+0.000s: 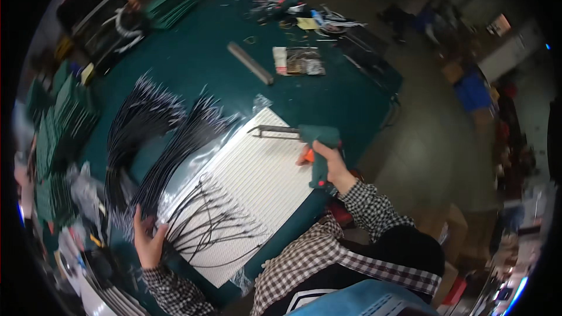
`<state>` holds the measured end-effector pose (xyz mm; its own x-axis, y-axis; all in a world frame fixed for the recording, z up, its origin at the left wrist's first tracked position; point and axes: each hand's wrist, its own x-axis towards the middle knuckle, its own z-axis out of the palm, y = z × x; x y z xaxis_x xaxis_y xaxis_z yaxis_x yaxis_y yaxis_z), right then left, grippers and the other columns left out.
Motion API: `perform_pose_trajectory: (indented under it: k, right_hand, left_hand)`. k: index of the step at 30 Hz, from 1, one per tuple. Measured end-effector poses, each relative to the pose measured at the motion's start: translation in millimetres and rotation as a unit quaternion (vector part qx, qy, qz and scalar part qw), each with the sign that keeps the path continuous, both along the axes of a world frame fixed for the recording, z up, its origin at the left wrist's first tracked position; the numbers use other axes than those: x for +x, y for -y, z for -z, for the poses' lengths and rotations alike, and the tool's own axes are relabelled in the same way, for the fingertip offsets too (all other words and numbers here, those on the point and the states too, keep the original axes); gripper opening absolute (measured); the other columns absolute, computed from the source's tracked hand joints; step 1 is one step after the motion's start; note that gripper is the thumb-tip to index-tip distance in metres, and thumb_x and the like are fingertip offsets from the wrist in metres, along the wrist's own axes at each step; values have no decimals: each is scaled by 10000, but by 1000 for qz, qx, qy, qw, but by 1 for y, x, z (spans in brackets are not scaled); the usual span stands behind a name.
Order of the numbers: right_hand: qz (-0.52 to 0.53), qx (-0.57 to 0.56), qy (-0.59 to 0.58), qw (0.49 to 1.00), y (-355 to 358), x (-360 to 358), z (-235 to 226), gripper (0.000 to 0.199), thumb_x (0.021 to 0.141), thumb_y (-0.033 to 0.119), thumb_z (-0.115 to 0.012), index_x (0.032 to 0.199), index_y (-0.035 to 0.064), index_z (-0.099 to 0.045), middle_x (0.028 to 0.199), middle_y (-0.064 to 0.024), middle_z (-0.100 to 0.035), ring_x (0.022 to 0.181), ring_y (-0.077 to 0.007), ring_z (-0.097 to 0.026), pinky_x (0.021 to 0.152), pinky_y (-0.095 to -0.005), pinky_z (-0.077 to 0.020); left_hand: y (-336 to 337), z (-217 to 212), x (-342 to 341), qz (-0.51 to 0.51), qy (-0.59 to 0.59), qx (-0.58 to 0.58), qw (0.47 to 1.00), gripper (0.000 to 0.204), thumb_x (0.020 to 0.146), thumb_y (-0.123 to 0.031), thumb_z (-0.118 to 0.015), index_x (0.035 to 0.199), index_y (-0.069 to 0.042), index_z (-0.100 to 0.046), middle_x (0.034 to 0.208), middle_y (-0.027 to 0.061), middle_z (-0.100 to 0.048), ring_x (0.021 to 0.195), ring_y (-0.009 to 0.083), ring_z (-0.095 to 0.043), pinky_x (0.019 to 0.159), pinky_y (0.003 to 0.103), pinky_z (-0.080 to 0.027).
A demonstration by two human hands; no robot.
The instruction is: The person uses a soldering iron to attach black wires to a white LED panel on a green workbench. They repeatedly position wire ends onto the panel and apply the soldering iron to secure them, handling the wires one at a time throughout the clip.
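Lying on a white ribbed board [281, 161], thin black wires [211, 222] were fanned, maybe for easy reach. Beside them, the left hand [149, 243] was held, fingers spread. Beyond, a green gun-shaped tool [318, 134] was gripped by the right hand [336, 167].

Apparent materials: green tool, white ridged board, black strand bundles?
Green tool: likely moulded plastic, fairly matte, evenly coloured; its thin dark prongs look like metal.
White ridged board: matte plastic or card, parallel ridges; blur leaves it open.
Black strand bundles: probably dull plastic-coated wire, judging by smooth bends and paler ends.
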<state>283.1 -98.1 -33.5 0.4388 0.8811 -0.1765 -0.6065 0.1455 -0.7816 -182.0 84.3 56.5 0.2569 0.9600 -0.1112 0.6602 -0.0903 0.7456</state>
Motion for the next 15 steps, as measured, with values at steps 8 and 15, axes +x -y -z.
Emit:
perform_pose_trajectory:
  k: [8, 15]
  right_hand:
    - [-6, 17, -2, 1000, 11, -7, -4, 350, 968, 283, -603, 1113, -35, -592, 881, -160, -679, 822, -280, -698, 770, -421, -580]
    - [-10, -19, 51, 998, 1, -14, 12, 433, 991, 406, -542, 1074, -16, -593, 829, -138, -666, 821, -253, -667, 854, -386, -520]
  left_hand:
    - [61, 27, 7, 6, -169, 262, 950, 410, 934, -180, -662, 1243, 32, -495, 1199, 183, -577, 1093, 332, -597, 878, 426, -515]
    - [75, 40, -8, -53, -490, 228, 839, 517, 921, -518, -585, 1087, -29, -589, 999, 129, -646, 969, 309, -615, 788, 443, -457]
